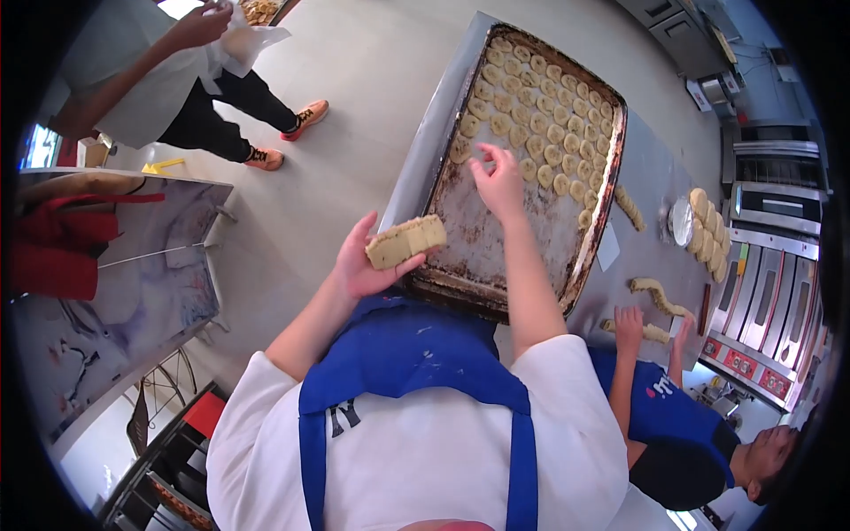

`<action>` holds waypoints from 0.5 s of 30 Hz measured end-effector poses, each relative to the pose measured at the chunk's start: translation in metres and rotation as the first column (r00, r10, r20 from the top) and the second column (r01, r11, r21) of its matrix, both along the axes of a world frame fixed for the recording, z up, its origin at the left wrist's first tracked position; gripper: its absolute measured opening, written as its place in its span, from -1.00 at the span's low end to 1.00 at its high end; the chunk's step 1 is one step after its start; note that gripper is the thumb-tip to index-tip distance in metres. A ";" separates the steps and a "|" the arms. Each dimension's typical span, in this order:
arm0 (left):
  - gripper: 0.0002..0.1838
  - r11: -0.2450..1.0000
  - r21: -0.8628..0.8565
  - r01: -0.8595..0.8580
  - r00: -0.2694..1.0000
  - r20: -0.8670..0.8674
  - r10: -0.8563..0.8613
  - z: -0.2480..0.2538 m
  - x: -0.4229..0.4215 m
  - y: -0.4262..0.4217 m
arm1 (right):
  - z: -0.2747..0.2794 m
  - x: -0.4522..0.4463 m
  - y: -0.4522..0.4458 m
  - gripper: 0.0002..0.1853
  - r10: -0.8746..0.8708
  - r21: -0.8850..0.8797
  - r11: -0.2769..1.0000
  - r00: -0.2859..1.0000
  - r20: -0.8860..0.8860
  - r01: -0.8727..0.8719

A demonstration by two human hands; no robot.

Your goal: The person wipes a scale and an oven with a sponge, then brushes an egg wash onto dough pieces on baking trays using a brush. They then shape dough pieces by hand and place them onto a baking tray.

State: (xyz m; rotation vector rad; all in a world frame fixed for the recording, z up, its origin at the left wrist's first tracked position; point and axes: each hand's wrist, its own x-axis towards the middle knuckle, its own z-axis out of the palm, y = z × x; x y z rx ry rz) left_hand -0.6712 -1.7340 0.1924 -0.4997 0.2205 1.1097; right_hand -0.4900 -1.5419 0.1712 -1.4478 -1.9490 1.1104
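Note:
My left hand (365, 257) is wrapped round a stack of dough slices (409, 241), left of the baking tray's near end. Over the tray (460, 232), my right hand (498, 181) hovers with bent fingers, beside the lowest slices at the left edge; whether anything is between its fingertips is too small to tell. Rows of round dough slices (537, 121) cover the far part of the worn metal tray. Its near part shows bare, stained metal.
At right, a co-worker (664, 398) in a blue apron handles dough ropes (655, 296). Braided loaves (706, 234) and a metal bowl (681, 220) lie beyond. Another person (133, 97) stands at upper left, near a table (168, 257) with a red cloth (66, 243). Ovens (766, 274) stand far right.

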 end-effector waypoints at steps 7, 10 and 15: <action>-0.13 0.998 0.058 0.041 0.992 0.113 -0.047 0.000 0.003 0.013 | 0.046 0.030 -0.078 -0.55 0.034 -0.529 0.685 0.747 -0.664 -0.501; -0.15 0.994 0.069 0.089 0.991 0.097 -0.095 0.005 0.007 0.013 | 0.040 0.033 -0.091 -0.58 -0.031 -0.533 0.714 0.740 -0.672 -0.454; -0.20 0.955 0.137 0.265 0.964 -0.015 -0.265 -0.003 0.011 0.013 | 0.042 0.046 -0.107 -0.72 -0.043 -0.507 0.778 0.774 -0.631 -0.371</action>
